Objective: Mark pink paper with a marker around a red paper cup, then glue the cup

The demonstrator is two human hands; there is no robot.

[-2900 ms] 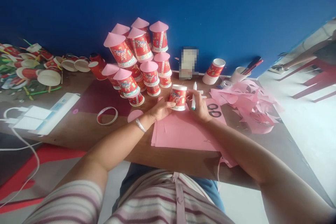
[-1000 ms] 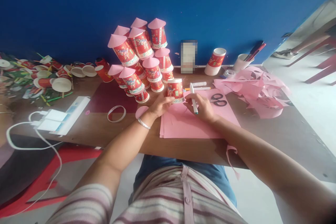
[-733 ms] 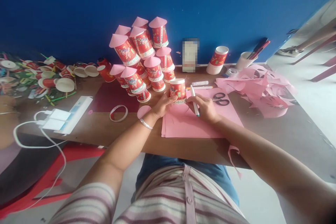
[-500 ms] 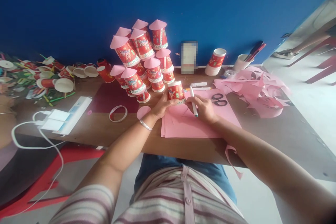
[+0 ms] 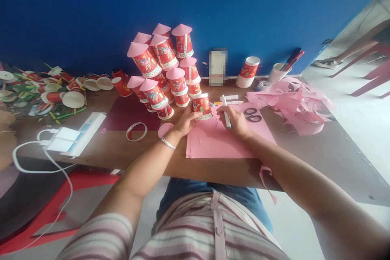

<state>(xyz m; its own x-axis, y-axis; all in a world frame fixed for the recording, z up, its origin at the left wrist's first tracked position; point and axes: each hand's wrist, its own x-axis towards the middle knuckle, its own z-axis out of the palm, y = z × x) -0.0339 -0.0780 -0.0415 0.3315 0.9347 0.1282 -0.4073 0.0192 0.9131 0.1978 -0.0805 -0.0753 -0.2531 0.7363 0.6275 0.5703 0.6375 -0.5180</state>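
Observation:
My left hand [image 5: 188,122] grips a red patterned paper cup [image 5: 202,105], upside down at the upper left part of a stack of pink paper [image 5: 225,142]. In my right hand [image 5: 237,122] is a white marker [image 5: 225,109], slanting across the fingers just right of the cup. A curved line shows on the paper between the cup and my right hand. Black-handled scissors [image 5: 252,115] lie on the paper's right side. Two more markers rest behind the sheets, one of them a white marker [image 5: 230,97].
Stacked red cups with pink cone tops [image 5: 164,50] stand behind on the left. Pink paper scraps [image 5: 301,105] heap up at right. A power strip [image 5: 87,132], a tape ring [image 5: 136,132] and a cup pile [image 5: 57,85] are to the left. A phone [image 5: 217,67] leans on the wall.
The cup has moved slightly left and away from my right hand. More of the curved line on the paper is exposed. My right hand still holds the marker, a little to the right.

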